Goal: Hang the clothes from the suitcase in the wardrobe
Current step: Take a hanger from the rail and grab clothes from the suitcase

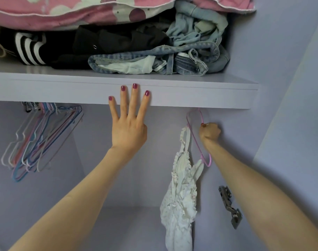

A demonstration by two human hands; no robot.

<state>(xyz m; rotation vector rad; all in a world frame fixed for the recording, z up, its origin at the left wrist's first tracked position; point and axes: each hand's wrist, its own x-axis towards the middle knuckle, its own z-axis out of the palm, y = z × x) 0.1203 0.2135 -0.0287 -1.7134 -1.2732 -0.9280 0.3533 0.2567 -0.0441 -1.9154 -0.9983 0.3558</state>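
Observation:
A white ruffled garment hangs by one strap from a pink wire hanger under the wardrobe shelf. My right hand grips the hanger near its hook, fingers curled round the wire. The hook's top is hidden behind the shelf edge. My left hand is raised with straight, spread fingers, their tips resting flat on the shelf's front edge. It holds nothing. The suitcase is out of view.
A bunch of bare coloured wire hangers hangs at the left under the shelf. On the shelf lie folded jeans, black clothes and pink bedding. A metal door hinge sits on the right wardrobe wall.

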